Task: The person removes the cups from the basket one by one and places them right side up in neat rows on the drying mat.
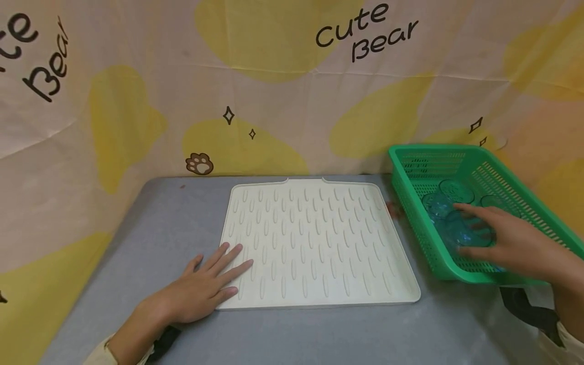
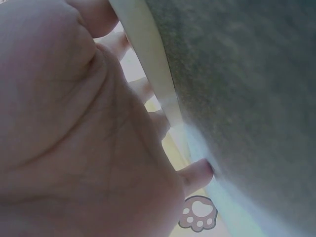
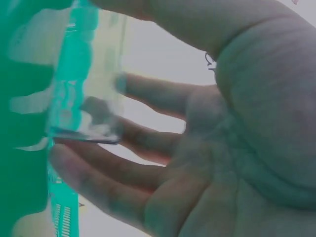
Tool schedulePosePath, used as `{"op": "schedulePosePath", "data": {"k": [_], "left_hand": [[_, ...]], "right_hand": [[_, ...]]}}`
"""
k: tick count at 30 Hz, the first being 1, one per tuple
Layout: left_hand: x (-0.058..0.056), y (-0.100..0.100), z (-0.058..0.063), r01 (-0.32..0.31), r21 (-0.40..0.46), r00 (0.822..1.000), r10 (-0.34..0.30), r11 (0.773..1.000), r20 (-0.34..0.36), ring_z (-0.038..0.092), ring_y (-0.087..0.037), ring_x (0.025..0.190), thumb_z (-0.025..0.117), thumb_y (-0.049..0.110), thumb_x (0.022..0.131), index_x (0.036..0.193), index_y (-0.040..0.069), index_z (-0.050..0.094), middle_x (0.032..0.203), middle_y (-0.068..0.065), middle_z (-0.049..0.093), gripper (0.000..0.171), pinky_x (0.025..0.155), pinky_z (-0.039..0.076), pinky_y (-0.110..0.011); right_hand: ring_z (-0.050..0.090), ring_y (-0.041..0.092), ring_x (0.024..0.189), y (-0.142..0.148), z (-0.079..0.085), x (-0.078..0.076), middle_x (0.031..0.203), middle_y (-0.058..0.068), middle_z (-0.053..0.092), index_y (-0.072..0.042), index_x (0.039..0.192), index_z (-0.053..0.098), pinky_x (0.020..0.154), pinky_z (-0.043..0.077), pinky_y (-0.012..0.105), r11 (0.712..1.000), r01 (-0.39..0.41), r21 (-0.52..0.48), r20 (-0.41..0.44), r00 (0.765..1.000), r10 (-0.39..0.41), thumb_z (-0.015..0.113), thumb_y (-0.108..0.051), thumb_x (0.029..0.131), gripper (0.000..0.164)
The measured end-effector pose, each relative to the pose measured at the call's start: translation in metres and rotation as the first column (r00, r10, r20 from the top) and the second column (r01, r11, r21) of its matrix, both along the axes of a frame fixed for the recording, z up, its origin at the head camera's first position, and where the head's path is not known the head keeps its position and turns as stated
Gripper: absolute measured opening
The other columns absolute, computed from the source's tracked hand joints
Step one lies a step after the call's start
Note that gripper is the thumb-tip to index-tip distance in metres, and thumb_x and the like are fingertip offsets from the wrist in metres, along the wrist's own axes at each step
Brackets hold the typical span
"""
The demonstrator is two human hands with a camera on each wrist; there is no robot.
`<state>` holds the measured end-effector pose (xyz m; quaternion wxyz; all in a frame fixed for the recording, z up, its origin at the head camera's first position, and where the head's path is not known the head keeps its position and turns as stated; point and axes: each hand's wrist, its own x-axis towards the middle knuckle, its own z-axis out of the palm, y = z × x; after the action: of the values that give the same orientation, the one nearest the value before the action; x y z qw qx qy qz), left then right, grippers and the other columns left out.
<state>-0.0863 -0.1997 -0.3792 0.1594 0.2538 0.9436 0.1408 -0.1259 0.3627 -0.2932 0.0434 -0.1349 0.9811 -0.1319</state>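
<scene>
A white ribbed mat [image 1: 319,238] lies flat in the middle of the grey table [image 1: 159,228]. My left hand [image 1: 214,276] rests palm down on the mat's near left corner, fingers straight and spread. Up close, the left hand [image 2: 74,123] lies along the mat's edge [image 2: 148,54]. A green slotted basket [image 1: 429,148] stands at the right with several clear blue glasses [image 1: 449,213] inside. My right hand [image 1: 483,233] reaches into it, fingers extended over the glasses. In the right wrist view the right hand [image 3: 197,148] is spread beside a clear glass [image 3: 89,98], with the basket's wall [image 3: 24,173] behind it.
A cream and yellow printed cloth backdrop [image 1: 283,91] encloses the table at the back and on both sides. Bare grey tabletop shows left of the mat and along the front edge. The basket sits close to the mat's right edge.
</scene>
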Motion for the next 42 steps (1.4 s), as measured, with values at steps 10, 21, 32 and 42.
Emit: {"op": "schedulePosePath", "data": {"k": [10,21,32,42], "left_hand": [[0.000,0.001,0.001,-0.009,-0.007,1.000,0.009,1.000,0.010,0.003,-0.031,0.157,0.040,0.049,0.105,0.157,0.040,0.022,0.170,0.004,0.005,0.056,0.112,0.006,-0.073],[-0.002,0.003,0.000,0.011,-0.012,1.000,-0.011,1.000,-0.018,0.005,-0.031,0.157,0.041,0.047,0.105,0.158,0.039,0.023,0.170,0.002,0.008,0.056,0.112,0.009,-0.073],[0.002,0.001,0.001,0.000,-0.019,1.000,0.000,1.000,-0.001,0.004,-0.032,0.157,0.040,0.046,0.106,0.158,0.037,0.024,0.170,0.000,0.007,0.055,0.112,0.008,-0.074],[0.002,0.003,0.004,0.005,-0.013,1.000,-0.005,1.000,-0.002,0.005,-0.033,0.157,0.040,0.045,0.106,0.158,0.034,0.025,0.170,-0.001,0.008,0.055,0.111,0.008,-0.076]], "right_hand": [[0.056,0.053,0.114,-0.002,0.004,-0.001,0.138,0.032,0.049,0.000,0.154,0.030,0.076,0.051,0.059,0.994,0.078,-0.074,0.015,0.997,-0.077,0.077,-0.044,0.085,0.094],[0.058,0.052,0.110,-0.005,0.011,0.000,0.139,0.032,0.048,-0.003,0.156,0.026,0.069,0.051,0.051,0.988,0.125,-0.087,-0.023,0.992,-0.127,0.074,-0.044,0.088,0.093],[0.061,0.047,0.102,-0.029,0.039,0.003,0.131,0.026,0.050,-0.013,0.159,0.025,0.064,0.043,0.031,0.976,0.170,-0.135,-0.072,0.981,-0.181,0.074,-0.047,0.088,0.092],[0.058,0.038,0.110,-0.071,0.049,-0.006,0.142,0.021,0.046,-0.016,0.157,0.030,0.071,0.046,0.036,0.981,0.099,-0.164,-0.051,0.993,-0.109,0.071,-0.050,0.089,0.087]]}}
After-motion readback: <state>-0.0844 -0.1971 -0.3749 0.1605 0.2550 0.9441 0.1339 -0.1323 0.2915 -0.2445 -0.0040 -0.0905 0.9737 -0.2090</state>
